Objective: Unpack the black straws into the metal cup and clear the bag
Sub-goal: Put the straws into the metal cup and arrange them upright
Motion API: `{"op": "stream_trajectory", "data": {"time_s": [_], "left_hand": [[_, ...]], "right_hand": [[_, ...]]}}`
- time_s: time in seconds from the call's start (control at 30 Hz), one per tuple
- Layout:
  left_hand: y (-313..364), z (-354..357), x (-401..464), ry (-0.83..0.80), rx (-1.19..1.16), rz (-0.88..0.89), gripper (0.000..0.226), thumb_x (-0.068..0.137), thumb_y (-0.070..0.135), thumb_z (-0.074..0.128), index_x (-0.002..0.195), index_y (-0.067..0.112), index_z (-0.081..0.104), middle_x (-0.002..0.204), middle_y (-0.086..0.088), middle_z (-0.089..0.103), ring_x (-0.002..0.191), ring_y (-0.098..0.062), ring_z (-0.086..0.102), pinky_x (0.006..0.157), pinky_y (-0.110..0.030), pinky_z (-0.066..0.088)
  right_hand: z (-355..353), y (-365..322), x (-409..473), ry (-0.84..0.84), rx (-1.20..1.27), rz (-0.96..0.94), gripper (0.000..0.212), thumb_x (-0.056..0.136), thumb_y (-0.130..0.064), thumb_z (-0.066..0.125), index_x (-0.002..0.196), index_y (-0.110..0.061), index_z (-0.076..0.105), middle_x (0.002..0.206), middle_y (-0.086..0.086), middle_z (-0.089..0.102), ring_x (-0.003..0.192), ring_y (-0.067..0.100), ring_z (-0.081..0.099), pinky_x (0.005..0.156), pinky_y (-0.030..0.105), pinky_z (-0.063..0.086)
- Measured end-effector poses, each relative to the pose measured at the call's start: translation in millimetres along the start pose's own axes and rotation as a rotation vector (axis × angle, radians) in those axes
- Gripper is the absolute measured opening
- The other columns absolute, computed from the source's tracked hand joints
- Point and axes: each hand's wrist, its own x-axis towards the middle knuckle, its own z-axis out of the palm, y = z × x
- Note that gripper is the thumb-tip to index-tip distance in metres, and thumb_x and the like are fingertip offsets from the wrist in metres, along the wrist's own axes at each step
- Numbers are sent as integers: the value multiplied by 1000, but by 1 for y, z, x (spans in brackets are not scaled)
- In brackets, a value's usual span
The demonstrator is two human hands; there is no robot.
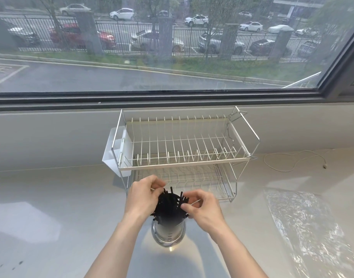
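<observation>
A bundle of black straws (169, 205) stands upright in the shiny metal cup (168, 234) on the pale counter, the straw tops fanning out above the rim. My left hand (143, 197) is at the bundle's left side and pinches one end of a thin white band (195, 202) near the straw tops. On the right of the bundle, my right hand (203, 209) pinches the band's other end. The clear plastic bag (312, 227) lies flat and crinkled on the counter to the right, away from both hands.
A two-tier white wire dish rack (184, 149) stands just behind the cup, with a white plastic utensil holder (116, 151) on its left end. A thin white cable (292, 163) lies at the back right. A wide window runs along the back wall.
</observation>
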Motion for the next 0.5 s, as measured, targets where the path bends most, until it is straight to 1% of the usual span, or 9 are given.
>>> {"op": "stream_trajectory", "data": {"time_s": [0.07, 0.13, 0.2, 0.23, 0.3, 0.33, 0.4, 0.47, 0.5], "left_hand": [[-3, -1, 0, -5, -59, -59, 16, 86, 22, 78, 83, 36, 72, 78, 18, 73, 75, 2, 67, 71, -25, 54], [-7, -2, 0, -13, -116, -120, 14, 85, 24, 80, 81, 35, 72, 77, 15, 74, 75, 0, 68, 68, -24, 53], [-11, -3, 0, -12, -176, -165, 10, 85, 28, 80, 82, 34, 72, 78, 13, 75, 76, -3, 69, 68, -26, 55], [-13, -5, -1, -8, -211, -177, 8, 86, 31, 79, 85, 33, 72, 80, 11, 76, 77, -6, 70, 71, -29, 57], [-17, -8, -4, -23, -311, -171, 11, 89, 33, 76, 97, 35, 70, 94, 11, 76, 87, -9, 72, 78, -32, 59], [-18, -9, -7, -71, -383, -152, 19, 89, 36, 75, 106, 37, 68, 104, 12, 74, 96, -7, 70, 82, -30, 57], [-23, -8, -17, -250, -461, -60, 50, 79, 41, 82, 124, 42, 60, 121, 19, 65, 113, 1, 61, 92, -24, 50], [-28, -4, -27, -420, -364, 42, 83, 62, 42, 91, 135, 47, 52, 130, 24, 58, 120, 8, 55, 98, -14, 43], [-31, -1, -30, -448, -322, 69, 89, 57, 42, 92, 135, 49, 50, 130, 24, 57, 119, 10, 55, 96, -9, 43]], "right_hand": [[0, -1, 1, 57, 60, 24, 20, 74, -12, 86, 81, -29, 79, 77, 0, 78, 70, 18, 75, 72, 39, 64], [1, -3, 3, 73, 82, 14, 21, 75, -8, 84, 74, -29, 79, 73, -7, 80, 69, 10, 76, 72, 35, 65], [2, -6, 4, 95, 80, -10, 25, 78, -8, 83, 77, -33, 78, 73, -12, 79, 71, 4, 76, 74, 32, 65], [2, -7, 5, 110, 93, -20, 28, 80, -7, 82, 79, -35, 77, 74, -11, 80, 72, 5, 76, 74, 32, 65], [3, -8, 7, 140, 102, -46, 35, 84, -4, 76, 84, -39, 75, 79, -6, 80, 76, 7, 76, 75, 32, 65], [5, -8, 8, 148, 103, -65, 38, 86, -3, 73, 89, -41, 74, 85, -5, 81, 79, 8, 76, 76, 31, 64], [8, -6, 8, 122, 104, -99, 35, 86, -8, 75, 104, -39, 73, 98, -8, 78, 86, 4, 74, 78, 26, 62], [12, -5, 6, 27, 68, -96, 41, 79, -19, 82, 115, -35, 72, 104, -13, 75, 92, 1, 72, 80, 24, 60], [13, -4, 5, -15, 32, -90, 41, 76, -20, 83, 114, -34, 73, 103, -14, 76, 92, 0, 71, 81, 24, 60]]}}
